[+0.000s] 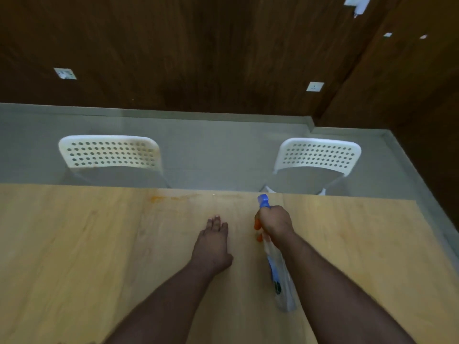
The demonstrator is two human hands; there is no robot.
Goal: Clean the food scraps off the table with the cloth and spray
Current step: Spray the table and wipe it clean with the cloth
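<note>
head view: right hand (pixel 274 220) is curled round the neck of the spray bottle (pixel 278 274), fingers at the orange trigger, blue nozzle pointing to 12 o'clock toward the far edge of the surface (pixel 74 244). bottle is tipped well over, long axis running roughly 6 to 12 o'clock, clear body trailing back beside the right forearm

left hand (pixel 214 240) lies palm down with fingers straight and together, holding nothing; looks to be resting on the wood, contact not certain. it sits just beside the right hand, at its 9 o'clock

target: orange smear (pixel 171 197) along the far edge of the surface, at about 11 o'clock from the nozzle and 11 o'clock from the left hand. a fainter wet-looking streak runs on from it toward 3 o'clock, ending near the nozzle tip. can't tell if solid scraps remain in it, frame is soft

key relation: nozzle aims straight ahead, the densest orange patch lies off to its left. my read: the spray needs to swing toward 10–11 o'clock to cover it. nozzle is the nearest thing to the streak; left hand is nearer to the dense patch sideways but further back from the edge

cloth: not in view. judging from that, this is the spray step, wiping not yet started, and the free left hand is the likely one to fetch the cloth

risk: smear sits right on the edge, so overspray could go off toward the two white chairs (pixel 109 151) beyond
</note>
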